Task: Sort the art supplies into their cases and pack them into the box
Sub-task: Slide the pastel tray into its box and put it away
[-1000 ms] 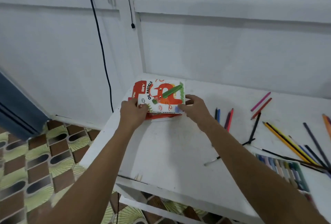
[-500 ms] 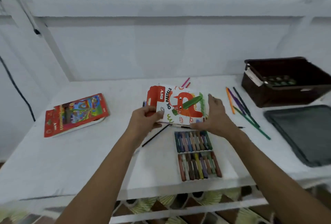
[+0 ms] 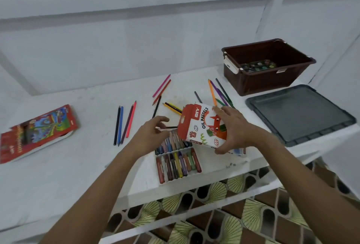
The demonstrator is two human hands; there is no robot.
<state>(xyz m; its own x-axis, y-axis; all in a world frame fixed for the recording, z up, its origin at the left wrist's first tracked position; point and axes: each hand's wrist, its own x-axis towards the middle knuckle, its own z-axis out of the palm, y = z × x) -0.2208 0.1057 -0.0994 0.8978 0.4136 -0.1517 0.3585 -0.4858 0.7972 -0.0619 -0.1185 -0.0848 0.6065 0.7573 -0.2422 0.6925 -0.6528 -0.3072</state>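
My right hand (image 3: 232, 126) grips the red-and-white oil pastels case (image 3: 202, 125), tilted above the table. My left hand (image 3: 151, 133) hovers beside it with fingers apart, holding nothing, just over the tray of oil pastels (image 3: 178, 161). The tray lies at the table's front edge with two rows of sticks. Loose coloured pencils (image 3: 124, 123) lie scattered across the white table (image 3: 68, 165). A red pencil case (image 3: 37, 131) rests flat at the left. At the back right stands the brown box (image 3: 266, 66) with a paint palette (image 3: 258, 65) inside.
A dark grey lid (image 3: 300, 113) lies flat at the right, in front of the brown box. More pencils (image 3: 218, 93) lie between the case and the box. White walls close the back. Patterned floor tiles (image 3: 214, 214) show below the table's front edge.
My view swung right from the table's left corner. Both hands carried the oil pastels case over to the pastel tray; my left hand has let go and only my right holds it.
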